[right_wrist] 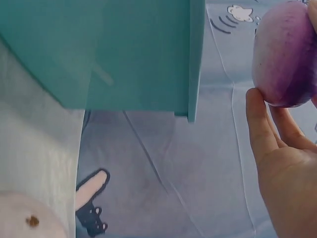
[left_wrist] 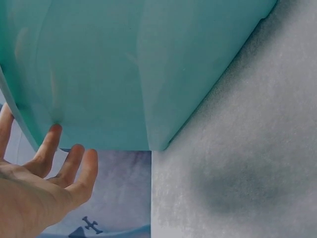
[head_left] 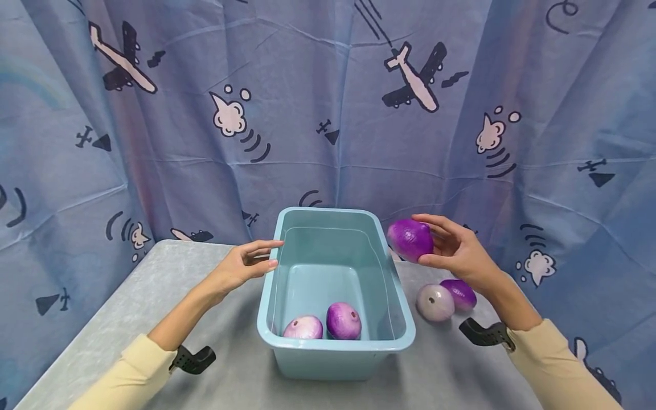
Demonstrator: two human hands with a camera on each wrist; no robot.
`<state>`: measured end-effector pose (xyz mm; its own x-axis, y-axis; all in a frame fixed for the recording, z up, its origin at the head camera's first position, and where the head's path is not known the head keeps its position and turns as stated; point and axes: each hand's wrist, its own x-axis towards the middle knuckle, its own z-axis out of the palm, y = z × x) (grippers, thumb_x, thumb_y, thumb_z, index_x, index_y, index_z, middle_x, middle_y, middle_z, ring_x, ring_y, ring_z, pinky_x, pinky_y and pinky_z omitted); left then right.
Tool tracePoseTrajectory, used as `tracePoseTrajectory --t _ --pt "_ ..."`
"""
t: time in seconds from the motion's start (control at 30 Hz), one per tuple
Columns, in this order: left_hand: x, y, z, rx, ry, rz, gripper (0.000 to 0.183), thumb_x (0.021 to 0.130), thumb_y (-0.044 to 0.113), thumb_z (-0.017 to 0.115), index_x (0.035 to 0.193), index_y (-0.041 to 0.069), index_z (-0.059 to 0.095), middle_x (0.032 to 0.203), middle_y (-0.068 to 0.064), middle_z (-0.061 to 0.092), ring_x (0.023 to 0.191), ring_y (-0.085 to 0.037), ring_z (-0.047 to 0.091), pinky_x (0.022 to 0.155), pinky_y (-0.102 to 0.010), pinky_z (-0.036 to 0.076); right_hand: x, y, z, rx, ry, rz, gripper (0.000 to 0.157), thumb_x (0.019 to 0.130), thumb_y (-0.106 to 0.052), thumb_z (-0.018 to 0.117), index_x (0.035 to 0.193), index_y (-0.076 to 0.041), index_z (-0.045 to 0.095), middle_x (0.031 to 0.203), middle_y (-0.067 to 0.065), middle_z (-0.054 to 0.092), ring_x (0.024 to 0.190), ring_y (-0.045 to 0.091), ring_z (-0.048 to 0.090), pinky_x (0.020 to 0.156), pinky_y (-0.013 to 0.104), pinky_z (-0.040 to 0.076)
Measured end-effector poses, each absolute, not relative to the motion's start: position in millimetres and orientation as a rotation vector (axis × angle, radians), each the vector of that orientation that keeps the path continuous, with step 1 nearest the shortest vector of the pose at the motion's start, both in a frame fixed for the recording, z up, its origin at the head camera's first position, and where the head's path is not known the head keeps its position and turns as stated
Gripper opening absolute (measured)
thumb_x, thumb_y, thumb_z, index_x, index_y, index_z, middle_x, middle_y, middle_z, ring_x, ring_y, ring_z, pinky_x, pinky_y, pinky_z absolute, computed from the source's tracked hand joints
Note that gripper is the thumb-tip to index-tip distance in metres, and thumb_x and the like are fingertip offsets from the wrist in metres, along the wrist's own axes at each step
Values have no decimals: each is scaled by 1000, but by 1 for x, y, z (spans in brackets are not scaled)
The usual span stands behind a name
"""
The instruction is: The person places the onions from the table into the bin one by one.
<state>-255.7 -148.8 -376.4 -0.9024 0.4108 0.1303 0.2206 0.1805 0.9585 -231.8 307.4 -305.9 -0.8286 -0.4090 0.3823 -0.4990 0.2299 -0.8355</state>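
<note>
My right hand [head_left: 466,253] holds a purple onion [head_left: 410,240] between thumb and fingers, raised just outside the right rim of a light blue plastic bin [head_left: 335,344]. In the right wrist view the same onion [right_wrist: 282,54] is paler on one side, and its edge is cut off by the frame. My left hand [head_left: 238,267] is at the bin's left rim, fingers mostly straight and fingertips at the edge. Inside the bin's near end lie a pale onion [head_left: 303,328] and a purple onion [head_left: 344,320].
On the grey table [head_left: 189,273], right of the bin, a whitish onion [head_left: 435,302] lies against a deep purple onion [head_left: 459,294]. A blue curtain [head_left: 307,114] printed with airplanes hangs behind the table. Black bands [head_left: 193,360] are worn on both wrists.
</note>
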Motion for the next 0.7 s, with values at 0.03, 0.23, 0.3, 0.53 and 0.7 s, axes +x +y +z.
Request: tracePoseTrajectory --t 0.03,0.23,0.3,0.53,0.7 --pt "-255 -149 -377 618 2289 1812 56 95 32 75 145 16 58 150 -13 48 132 -31 50 103 -53 45 -232 304 -306 895 -2400 1681 72 86 12 73 150 -8 48 145 9 52 121 21 61 91 35 54" --pt "-255 -149 -378 612 2290 1814 52 94 32 75 143 20 60 150 -13 48 132 -30 51 102 -53 45 -235 286 -308 936 -2409 1698 72 84 9 77 149 -9 50 144 10 53 122 23 61 91 38 54" --pt "-256 -149 -378 609 2290 1817 52 94 32 75 143 21 61 150 -13 47 132 -30 50 102 -53 45 -236 281 -309 965 -2406 1712 72 84 9 78 149 -8 50 143 11 53 123 24 60 91 38 54" --pt "-256 -149 -378 603 2292 1812 55 95 32 75 145 18 59 150 -14 47 133 -31 49 102 -53 45 -240 270 -312 1112 -2320 1830 69 86 11 75 148 0 46 143 17 53 125 30 58 95 40 52" --pt "-256 -149 -378 602 2289 1813 54 95 33 75 144 19 59 150 -13 47 134 -32 48 103 -54 45 -240 273 -314 1150 -2277 1855 62 88 15 70 145 6 46 142 19 55 125 38 57 97 46 50"
